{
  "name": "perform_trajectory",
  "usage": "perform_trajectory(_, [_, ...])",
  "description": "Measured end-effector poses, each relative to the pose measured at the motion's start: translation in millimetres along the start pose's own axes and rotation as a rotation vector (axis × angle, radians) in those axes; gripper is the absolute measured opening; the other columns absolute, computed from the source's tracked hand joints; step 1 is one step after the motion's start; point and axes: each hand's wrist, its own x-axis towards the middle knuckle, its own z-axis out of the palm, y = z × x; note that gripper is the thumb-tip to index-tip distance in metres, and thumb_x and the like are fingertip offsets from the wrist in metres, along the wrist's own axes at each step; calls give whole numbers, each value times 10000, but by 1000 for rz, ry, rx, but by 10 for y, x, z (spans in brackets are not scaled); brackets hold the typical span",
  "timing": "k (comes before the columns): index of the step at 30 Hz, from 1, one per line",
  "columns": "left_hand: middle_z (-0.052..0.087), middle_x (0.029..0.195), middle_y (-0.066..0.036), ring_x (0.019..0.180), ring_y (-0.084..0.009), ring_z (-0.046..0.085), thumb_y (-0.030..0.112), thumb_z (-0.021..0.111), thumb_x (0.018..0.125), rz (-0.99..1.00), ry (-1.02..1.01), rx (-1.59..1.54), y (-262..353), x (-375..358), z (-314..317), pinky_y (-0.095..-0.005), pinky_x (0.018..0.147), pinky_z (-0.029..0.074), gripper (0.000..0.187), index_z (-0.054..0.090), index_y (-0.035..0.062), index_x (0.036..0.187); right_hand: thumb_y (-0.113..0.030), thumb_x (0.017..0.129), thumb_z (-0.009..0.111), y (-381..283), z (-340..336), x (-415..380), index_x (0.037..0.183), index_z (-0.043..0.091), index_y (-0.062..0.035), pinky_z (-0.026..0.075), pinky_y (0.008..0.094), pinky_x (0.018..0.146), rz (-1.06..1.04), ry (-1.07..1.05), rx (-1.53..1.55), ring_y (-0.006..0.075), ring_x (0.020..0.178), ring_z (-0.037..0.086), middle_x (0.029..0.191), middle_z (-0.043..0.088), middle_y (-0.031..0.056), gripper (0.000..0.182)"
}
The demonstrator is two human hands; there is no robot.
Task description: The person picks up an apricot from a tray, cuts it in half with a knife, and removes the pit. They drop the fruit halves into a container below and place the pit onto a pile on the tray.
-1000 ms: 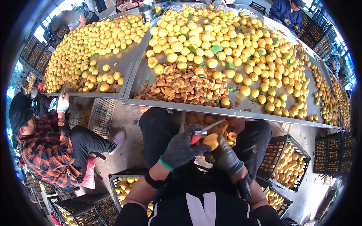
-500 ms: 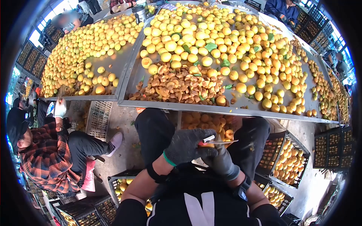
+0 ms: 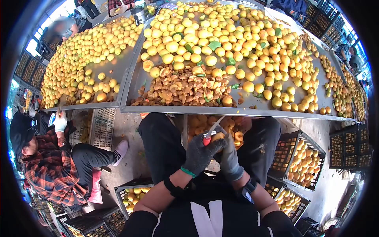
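Observation:
My left hand [image 3: 200, 153], in a dark glove with a green cuff, is closed round a knife [image 3: 211, 133] with a red and white handle. Its blade points up and away, toward the table edge. Against it, my right hand [image 3: 230, 160], in a grey glove, is closed on a yellow-orange fruit [image 3: 218, 136], partly covered by the fingers of both hands. Just beyond my hands, between my knees, lie more orange fruits [image 3: 237, 136] below the table edge.
A metal table [image 3: 237, 112] bears many yellow fruits and a heap of brown-orange pieces [image 3: 185, 87]. Crates of fruit [image 3: 302, 162] stand at right, another crate [image 3: 133, 197] at lower left. A person in a plaid shirt [image 3: 51, 172] sits at left; others are behind the table.
The knife has swung from pointing right to pointing up and away. Both hands have turned, and the fruit now shows between them. The view has shifted slightly.

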Motion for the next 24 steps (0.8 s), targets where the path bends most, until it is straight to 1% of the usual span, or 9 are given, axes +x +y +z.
perform_trajectory(3, [696, 982, -116, 866, -246, 680, 285, 746, 798, 11, -3, -20, -28, 60, -96, -339, 758, 531, 394, 663, 56, 1107, -466, 1024, 266, 49, -118, 10, 1299, 493, -43, 480, 284, 899, -250, -88, -308, 171, 1037, 590, 1139, 597, 86, 553])
perform_trajectory(5, [689, 985, -115, 890, -271, 673, 347, 745, 786, 95, -134, 291, 58, 133, -195, -351, 765, 532, 428, 666, 99, 1125, -564, 988, 285, -19, -259, 39, 1163, 565, -119, 508, 244, 641, 460, -273, 335, 135, 767, 617, 926, 628, 42, 554])
perform_trajectory(6, [689, 985, -115, 890, -271, 673, 347, 745, 786, 91, -133, 291, 55, 144, -195, -351, 765, 532, 428, 666, 99, 1125, -635, 953, 297, -152, -67, -18, 1047, 584, -174, 404, 207, 466, 436, -175, 245, 108, 563, 539, 773, 598, 1, 551])
perform_trajectory(9, [684, 989, -109, 906, -285, 664, 392, 741, 776, 354, -87, 487, 64, 186, -156, -361, 763, 533, 451, 666, 138, 1141, -633, 954, 302, -196, 122, 43, 1024, 593, -163, 408, 213, 470, 439, 123, 310, 114, 584, 557, 794, 607, 1, 558])
perform_trajectory(11, [689, 990, -139, 919, -288, 673, 277, 780, 753, 322, -65, 418, 136, 208, -95, -356, 780, 530, 420, 674, 86, 1111, -608, 966, 302, -94, 52, 25, 1098, 605, -123, 472, 220, 560, 306, 22, 205, 124, 705, 609, 891, 638, 21, 587])
perform_trajectory(14, [689, 982, -140, 910, -280, 674, 264, 784, 749, 301, -1, 314, 270, 124, 6, -356, 783, 530, 417, 675, 76, 1105, -506, 1010, 276, -84, 172, 39, 1305, 511, -7, 484, 240, 844, 54, 133, 343, 129, 981, 597, 1109, 623, 67, 625])
perform_trajectory(21, [692, 972, -111, 867, -246, 669, 285, 763, 773, 152, 41, 211, 216, 55, 137, -333, 787, 522, 416, 670, 86, 1127, -435, 1032, 254, 125, -6, 93, 1288, 509, 25, 474, 283, 914, -144, 121, 120, 153, 1056, 582, 1141, 613, 109, 585])
perform_trajectory(23, [698, 929, -113, 829, -198, 671, 237, 760, 785, 103, 94, -7, 198, 55, 200, -314, 771, 521, 380, 672, 53, 1107, -405, 1038, 263, 243, -67, 79, 1301, 490, 44, 460, 295, 940, -323, 310, -330, 164, 1074, 574, 1171, 608, 130, 568])
perform_trajectory(24, [699, 891, -93, 807, -156, 662, 198, 764, 787, 61, 120, -47, 262, 60, 227, -295, 760, 518, 367, 673, 31, 1100, -375, 1041, 292, 5, -24, 97, 1284, 498, 60, 446, 305, 958, -367, 200, -365, 191, 1097, 567, 1204, 600, 148, 539])
